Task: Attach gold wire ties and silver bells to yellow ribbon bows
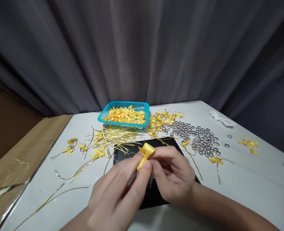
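The bow [148, 150] could lose its shape from here: its satin looks soft and slippery, so a hard squeeze might crush the upper loop, and a slack one might let the middle twist out between the fingertips. Uneven pulling by the two hands could skew it, and a sweep of the right knuckles might scatter the beads [204, 141] lying beyond them to the right. The bow sits right at the fingertips, above the mat [156, 195]: the left hand [119, 189] pinches its middle between thumb and forefinger, while the right hand [174, 173] closes narrowly on its right edge. It is glossy yellow ribbon, tilted, with a rounded loop above the fingers, a pointed part leaning left, and a smaller part below, beside the left thumb; the fingers hide its back.
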`<state>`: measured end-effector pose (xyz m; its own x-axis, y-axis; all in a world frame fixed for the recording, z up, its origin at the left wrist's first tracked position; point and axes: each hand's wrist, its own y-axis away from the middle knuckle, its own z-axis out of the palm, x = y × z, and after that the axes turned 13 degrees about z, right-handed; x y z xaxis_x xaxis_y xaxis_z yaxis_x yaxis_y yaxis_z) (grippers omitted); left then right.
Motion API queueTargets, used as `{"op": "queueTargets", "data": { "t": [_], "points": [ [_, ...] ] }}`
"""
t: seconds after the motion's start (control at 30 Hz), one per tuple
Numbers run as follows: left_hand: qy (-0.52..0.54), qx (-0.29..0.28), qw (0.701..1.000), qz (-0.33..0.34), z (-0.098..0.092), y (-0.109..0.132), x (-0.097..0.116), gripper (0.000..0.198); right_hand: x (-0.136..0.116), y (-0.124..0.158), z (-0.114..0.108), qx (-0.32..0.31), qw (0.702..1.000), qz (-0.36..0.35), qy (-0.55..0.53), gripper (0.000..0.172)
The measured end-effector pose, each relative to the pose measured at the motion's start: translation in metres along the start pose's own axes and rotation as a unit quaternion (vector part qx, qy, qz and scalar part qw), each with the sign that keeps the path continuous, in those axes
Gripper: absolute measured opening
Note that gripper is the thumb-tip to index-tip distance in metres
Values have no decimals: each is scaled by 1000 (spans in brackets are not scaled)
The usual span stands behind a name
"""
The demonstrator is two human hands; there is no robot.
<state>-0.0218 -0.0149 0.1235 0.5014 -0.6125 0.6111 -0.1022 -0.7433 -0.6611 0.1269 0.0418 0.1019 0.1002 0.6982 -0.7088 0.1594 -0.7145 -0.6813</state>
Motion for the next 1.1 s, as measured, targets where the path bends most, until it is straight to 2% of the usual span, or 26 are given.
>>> {"op": "queueTargets", "data": {
  "t": [0.07, 0.13, 0.2, 0.27, 0.33, 0.37, 0.43, 0.53, 0.6, 0.7, 0.83, 0.93, 1.03, 1.1],
  "points": [
    [-76, -47, 986, 141, -5, -2, -3, 63, 2, 0, 1, -28, 998, 34, -36, 20],
    [-135, -60, 965, 217, -9, -5, -4, 74, 2, 0, 2, -43, 996, 54, -61, 17],
    [-176, -51, 954, 237, -10, -8, -3, 72, 2, 0, 3, -53, 994, 68, -67, 14],
    [-186, -44, 955, 225, -7, -12, 0, 59, 0, 0, 3, -53, 995, 70, -49, 12],
    [-171, -15, 967, 187, -1, -14, 3, 41, -1, -2, 2, -35, 999, 39, 3, 14],
    [-161, 17, 974, 157, 3, -14, 5, 34, -2, -3, 1, -22, 999, 7, 43, 16],
    [-142, 117, 979, 85, 10, -15, 8, 26, -2, -7, -4, -6, 988, -70, 140, 19],
    [-81, 144, 986, -17, 15, -18, 8, 21, -4, -13, -13, -21, 954, -146, 260, 18],
    [-22, 169, 981, -89, 13, -21, 5, 13, -8, -16, -20, -39, 938, -162, 303, 18],
    [106, 217, 952, -187, 3, -29, -3, 4, -18, -18, -30, -31, 928, -158, 337, 17],
    [314, 160, 885, -306, -2, -38, -9, 10, -26, -22, -37, -1, 940, -105, 326, 17],
    [412, 111, 827, -367, 13, -38, -15, 15, -12, -30, -39, -4, 957, -64, 283, 17],
    [425, 98, 808, -395, 43, -27, -36, 15, 18, -35, -38, -40, 983, 75, 161, 10],
    [411, 77, 816, -400, 65, -14, -55, 15, 42, -29, -37, -95, 972, 211, 38, 13]
  ]
}}
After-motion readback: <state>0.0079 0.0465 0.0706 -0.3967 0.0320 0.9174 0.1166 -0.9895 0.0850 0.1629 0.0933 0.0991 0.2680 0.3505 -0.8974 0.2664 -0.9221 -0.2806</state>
